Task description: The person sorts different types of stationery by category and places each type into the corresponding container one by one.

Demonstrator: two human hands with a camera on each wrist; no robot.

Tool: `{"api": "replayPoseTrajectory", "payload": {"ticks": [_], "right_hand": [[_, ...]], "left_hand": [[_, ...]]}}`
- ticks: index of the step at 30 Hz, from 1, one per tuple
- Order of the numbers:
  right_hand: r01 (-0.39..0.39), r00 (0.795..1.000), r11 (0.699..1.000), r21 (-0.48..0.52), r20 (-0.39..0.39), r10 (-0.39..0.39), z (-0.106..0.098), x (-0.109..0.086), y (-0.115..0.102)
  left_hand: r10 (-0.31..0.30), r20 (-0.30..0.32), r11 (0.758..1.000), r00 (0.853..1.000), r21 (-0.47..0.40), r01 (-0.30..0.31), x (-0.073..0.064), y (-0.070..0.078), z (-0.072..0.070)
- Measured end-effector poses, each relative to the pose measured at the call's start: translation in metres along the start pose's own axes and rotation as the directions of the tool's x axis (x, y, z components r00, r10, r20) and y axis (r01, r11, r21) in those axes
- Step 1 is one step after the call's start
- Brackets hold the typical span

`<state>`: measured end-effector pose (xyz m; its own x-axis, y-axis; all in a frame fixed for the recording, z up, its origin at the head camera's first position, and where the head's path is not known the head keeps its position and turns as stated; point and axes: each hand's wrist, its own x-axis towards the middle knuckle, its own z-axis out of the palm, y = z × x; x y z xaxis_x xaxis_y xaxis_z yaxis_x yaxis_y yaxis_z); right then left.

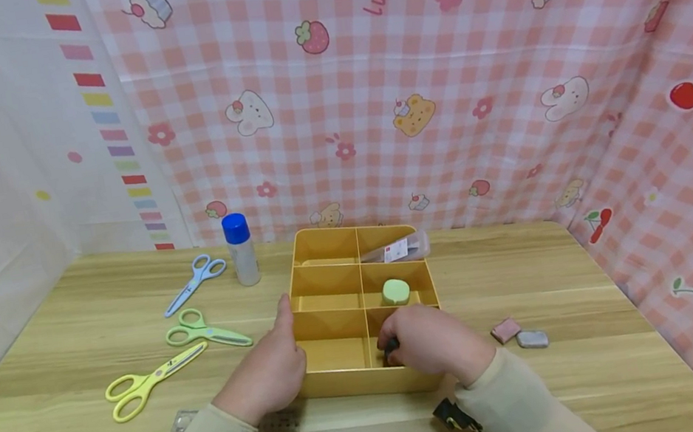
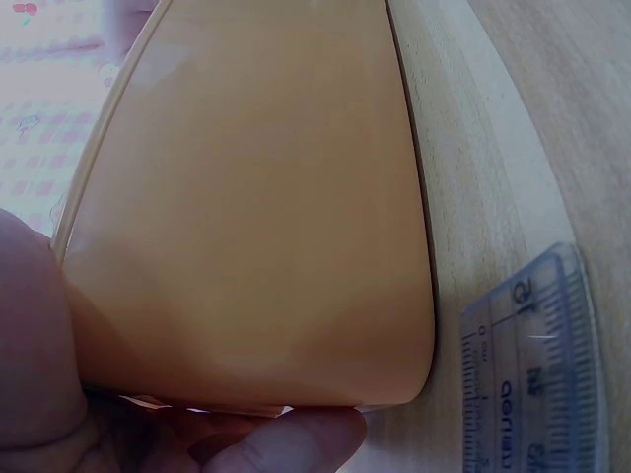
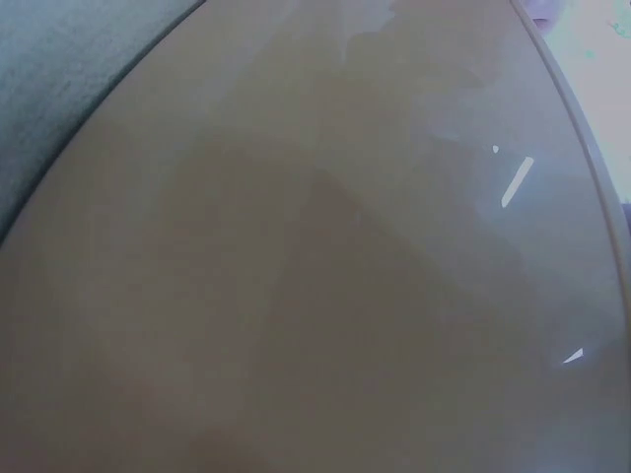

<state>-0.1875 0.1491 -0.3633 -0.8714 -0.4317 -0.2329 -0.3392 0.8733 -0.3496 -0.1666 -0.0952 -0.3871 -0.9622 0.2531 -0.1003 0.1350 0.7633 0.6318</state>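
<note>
A yellow-orange organizer box (image 1: 338, 385) with several compartments stands in the middle of the table. My left hand (image 1: 269, 369) rests against its front left corner, with a finger straight along the left side. In the left wrist view, fingers (image 2: 296, 443) touch the box's side beside its front wall (image 2: 246, 197). My right hand (image 1: 435, 341) reaches into the front right compartment and pinches a small dark object (image 1: 391, 349), mostly hidden by the fingers. A light green rounded item (image 1: 395, 292) sits in the middle right compartment. A clear labelled pouch (image 1: 397, 249) leans in the back right one.
Blue scissors (image 1: 195, 283), green scissors (image 1: 205, 332) and yellow scissors (image 1: 152, 381) lie at left near a blue-capped bottle (image 1: 241, 250). A pink eraser (image 1: 506, 330) and a grey one (image 1: 532, 339) lie at right. A clear ruler (image 2: 532, 365) lies before the box, partly under the left arm.
</note>
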Motion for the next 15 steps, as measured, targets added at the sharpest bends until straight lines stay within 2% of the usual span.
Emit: {"api": "replayPoseTrajectory", "payload": {"ticks": [15], "right_hand": [[-0.005,1.0,1.0,-0.001,0.013,0.005,-0.0005,0.0015,-0.0021]], "left_hand": [[0.001,0.0,1.0,1.0,-0.011,-0.001,0.0004,-0.0011,0.0]]}}
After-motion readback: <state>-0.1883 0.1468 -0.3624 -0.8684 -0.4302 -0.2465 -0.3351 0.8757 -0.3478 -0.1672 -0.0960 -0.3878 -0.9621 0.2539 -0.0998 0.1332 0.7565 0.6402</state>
